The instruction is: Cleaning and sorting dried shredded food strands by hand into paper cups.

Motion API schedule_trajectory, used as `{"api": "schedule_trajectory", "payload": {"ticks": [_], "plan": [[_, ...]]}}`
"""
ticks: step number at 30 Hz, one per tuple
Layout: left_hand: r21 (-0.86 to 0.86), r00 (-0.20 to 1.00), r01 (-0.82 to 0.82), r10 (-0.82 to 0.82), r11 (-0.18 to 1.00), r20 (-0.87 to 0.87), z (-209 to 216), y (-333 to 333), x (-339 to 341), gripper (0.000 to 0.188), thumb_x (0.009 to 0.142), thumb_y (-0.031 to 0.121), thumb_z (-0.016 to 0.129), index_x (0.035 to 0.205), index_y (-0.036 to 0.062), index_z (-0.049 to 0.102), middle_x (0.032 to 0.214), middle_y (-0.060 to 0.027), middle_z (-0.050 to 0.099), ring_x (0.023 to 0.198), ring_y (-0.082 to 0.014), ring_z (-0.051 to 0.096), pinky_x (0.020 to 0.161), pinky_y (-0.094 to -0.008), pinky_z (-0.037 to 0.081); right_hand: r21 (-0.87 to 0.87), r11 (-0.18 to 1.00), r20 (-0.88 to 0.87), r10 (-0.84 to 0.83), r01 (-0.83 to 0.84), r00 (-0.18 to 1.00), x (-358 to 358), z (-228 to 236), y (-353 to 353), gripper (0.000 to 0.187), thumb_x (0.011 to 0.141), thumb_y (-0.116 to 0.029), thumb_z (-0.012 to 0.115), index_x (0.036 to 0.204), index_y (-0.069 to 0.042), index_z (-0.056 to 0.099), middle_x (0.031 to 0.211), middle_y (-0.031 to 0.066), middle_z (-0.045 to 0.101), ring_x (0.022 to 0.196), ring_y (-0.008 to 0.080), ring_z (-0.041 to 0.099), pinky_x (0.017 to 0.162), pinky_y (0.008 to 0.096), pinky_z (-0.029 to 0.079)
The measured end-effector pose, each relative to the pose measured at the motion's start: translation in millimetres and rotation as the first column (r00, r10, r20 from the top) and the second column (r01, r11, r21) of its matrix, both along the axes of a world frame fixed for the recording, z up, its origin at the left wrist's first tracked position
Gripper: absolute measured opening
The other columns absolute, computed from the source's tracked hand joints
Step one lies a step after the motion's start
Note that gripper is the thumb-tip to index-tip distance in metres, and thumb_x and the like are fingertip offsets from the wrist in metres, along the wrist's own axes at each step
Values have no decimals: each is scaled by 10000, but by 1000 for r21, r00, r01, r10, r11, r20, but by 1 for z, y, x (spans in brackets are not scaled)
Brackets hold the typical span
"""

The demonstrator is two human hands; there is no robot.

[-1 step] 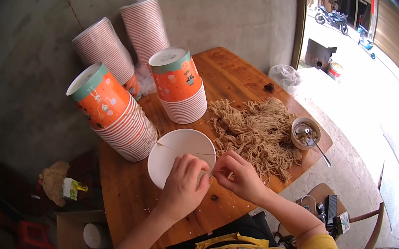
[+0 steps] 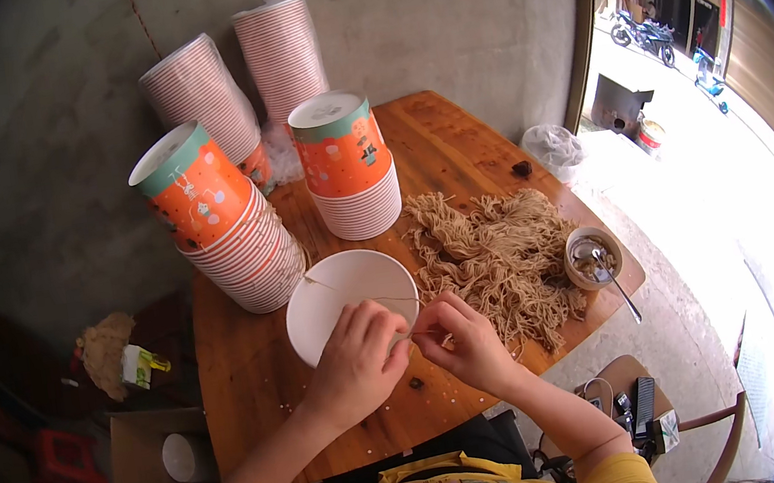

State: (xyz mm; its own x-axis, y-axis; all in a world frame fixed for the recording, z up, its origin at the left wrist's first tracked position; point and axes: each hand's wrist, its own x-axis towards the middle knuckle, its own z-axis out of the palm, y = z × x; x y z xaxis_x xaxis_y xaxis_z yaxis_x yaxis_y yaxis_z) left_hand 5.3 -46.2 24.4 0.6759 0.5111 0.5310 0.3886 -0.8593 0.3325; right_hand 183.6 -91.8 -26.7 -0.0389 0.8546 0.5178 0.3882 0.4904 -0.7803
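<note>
My left hand (image 2: pixel 360 357) is closed in a pinch over the near rim of a white paper tub (image 2: pixel 316 300). Close beside it, my right hand (image 2: pixel 459 335) is also pinched, its fingertips almost meeting those of the left. Both grip a thin tan string (image 2: pixel 395 299), part of which lies across the tub's mouth and over its far left rim. The exact grip at the fingertips is partly hidden. Right of the tub, a heap of tan strings (image 2: pixel 502 260) spreads loosely over the wooden table (image 2: pixel 437 137).
Nested paper tubs stand upside down behind the white one: a left stack (image 2: pixel 229 228) and a right stack (image 2: pixel 348 168). Taller wrapped stacks (image 2: pixel 279 55) lean near the wall. A small bowl (image 2: pixel 579 277) with a spoon (image 2: pixel 621 294) sits at the table's right edge. Below left is a cardboard box (image 2: pixel 138 470).
</note>
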Motion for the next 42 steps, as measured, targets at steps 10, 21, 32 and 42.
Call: {"api": "schedule_trajectory", "payload": {"ticks": [10,21,32,42], "plan": [[-705,983,18,117,709,142,-14,11,-4,84,913,74,592,934,6,546,841,-63,596,763,-146,575,701,-301,485,-27,1000,-73,-8,6,997,-2,-1,-1,169,801,39,662,937,-9,576,944,71,548,763,161,597,646,254,502],[-943,966,121,183,309,184,-8,20,-10,160,948,159,593,992,5,597,896,-5,603,779,-60,552,691,-212,478,-2,998,-31,-67,67,997,-13,2,2,132,831,-64,690,918,-38,593,927,56,542,707,143,632,575,259,527],[-957,964,132,190,260,184,-8,21,-9,170,942,179,604,974,13,617,883,-5,609,785,-59,547,711,-216,465,13,996,-86,-82,84,993,-15,-2,6,118,808,-5,678,876,-20,583,908,48,543,662,102,579,545,222,480],[-975,969,154,168,160,181,-7,32,-12,166,937,187,606,953,23,626,861,-1,604,770,-61,536,722,-213,457,52,993,21,-104,103,994,-16,-1,4,146,794,-33,689,890,-46,580,906,75,538,702,185,617,586,295,534]]}}
